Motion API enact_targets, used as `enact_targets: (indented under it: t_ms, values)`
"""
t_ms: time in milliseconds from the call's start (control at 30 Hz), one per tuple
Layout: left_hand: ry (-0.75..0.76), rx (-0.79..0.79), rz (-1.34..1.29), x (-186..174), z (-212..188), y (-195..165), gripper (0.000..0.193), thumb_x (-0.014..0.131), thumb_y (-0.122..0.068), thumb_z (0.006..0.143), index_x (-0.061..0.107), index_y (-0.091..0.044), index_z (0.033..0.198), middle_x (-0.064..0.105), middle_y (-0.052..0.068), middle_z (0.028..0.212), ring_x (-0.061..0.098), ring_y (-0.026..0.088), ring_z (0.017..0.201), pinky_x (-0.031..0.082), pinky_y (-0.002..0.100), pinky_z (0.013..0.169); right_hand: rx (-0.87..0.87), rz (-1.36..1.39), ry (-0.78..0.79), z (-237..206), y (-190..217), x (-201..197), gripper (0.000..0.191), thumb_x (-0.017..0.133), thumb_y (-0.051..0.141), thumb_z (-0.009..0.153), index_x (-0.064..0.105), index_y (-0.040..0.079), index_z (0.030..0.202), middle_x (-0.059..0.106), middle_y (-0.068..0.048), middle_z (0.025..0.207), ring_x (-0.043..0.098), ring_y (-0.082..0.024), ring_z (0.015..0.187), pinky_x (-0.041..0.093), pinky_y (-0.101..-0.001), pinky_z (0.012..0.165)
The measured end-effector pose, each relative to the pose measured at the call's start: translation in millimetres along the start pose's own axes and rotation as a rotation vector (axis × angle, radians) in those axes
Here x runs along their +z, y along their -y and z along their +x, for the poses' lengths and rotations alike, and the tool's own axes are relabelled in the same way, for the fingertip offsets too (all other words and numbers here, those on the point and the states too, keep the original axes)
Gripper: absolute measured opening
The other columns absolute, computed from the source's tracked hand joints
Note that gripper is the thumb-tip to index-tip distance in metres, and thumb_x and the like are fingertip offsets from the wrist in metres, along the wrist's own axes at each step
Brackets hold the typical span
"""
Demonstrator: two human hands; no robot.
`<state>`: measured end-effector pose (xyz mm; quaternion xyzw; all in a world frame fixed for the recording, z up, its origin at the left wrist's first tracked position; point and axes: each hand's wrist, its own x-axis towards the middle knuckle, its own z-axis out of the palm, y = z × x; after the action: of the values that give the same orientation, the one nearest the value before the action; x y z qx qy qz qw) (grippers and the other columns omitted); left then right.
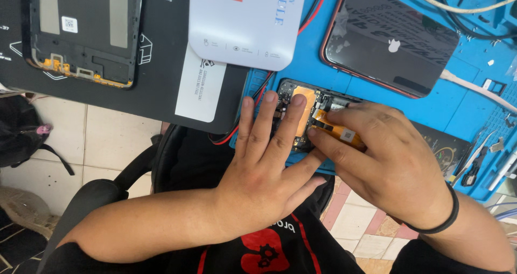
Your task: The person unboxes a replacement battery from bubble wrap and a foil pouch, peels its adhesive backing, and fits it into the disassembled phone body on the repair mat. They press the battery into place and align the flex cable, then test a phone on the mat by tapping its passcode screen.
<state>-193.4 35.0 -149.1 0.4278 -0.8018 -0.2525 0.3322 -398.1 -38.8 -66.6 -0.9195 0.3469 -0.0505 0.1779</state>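
Opened phone (301, 115): back off, black innards and orange flex exposed, at the near edge of the blue mat (447, 109) on the desk. Left hand (264, 166) flat, fingers spread, pinning it. Right hand (388, 155) pinches the orange flex; its body mostly hidden. Beyond: white box (245, 21), dark intact phone (390, 42), stripped tablet frame (81, 31). Tiled floor below.

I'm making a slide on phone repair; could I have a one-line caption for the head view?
Left hand steadies an opened phone on a blue mat while the right hand presses its orange flex cable.
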Motion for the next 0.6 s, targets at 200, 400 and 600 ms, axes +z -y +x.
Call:
enact_targets:
  t_ms: [200,400,600]
  values:
    - [0.001,-0.002,0.002,0.4,0.4,-0.3,0.043,0.08,-0.04,0.101,0.071,-0.01,0.132,0.015,0.032,0.167,0.004,0.053,0.157,0.01,0.078,0.127,0.012,0.022,0.005,1.0,0.4,-1.0,0.046,0.076,0.012,0.072,0.074,0.011,0.119,0.063,-0.013,0.119,0.064,-0.033,0.11,0.051,-0.0475,0.095]
    - [-0.002,-0.001,0.002,-0.1,0.1,0.5,0.043,0.08,-0.04,0.102,0.07,-0.01,0.131,0.016,0.032,0.167,0.006,0.055,0.157,0.011,0.078,0.126,0.028,0.008,-0.012,1.8,2.7,1.2,0.043,0.076,0.011,0.075,0.074,0.01,0.118,0.064,-0.013,0.119,0.064,-0.033,0.107,0.051,-0.0469,0.093]
    - [-0.015,-0.01,0.002,0.2,1.2,0.2,0.044,0.081,-0.039,0.102,0.071,-0.011,0.133,0.017,0.031,0.167,0.008,0.054,0.157,0.013,0.077,0.127,0.035,0.01,-0.014,2.1,3.4,1.2,0.044,0.074,0.007,0.075,0.074,0.009,0.118,0.063,-0.014,0.118,0.065,-0.033,0.107,0.052,-0.0472,0.094]
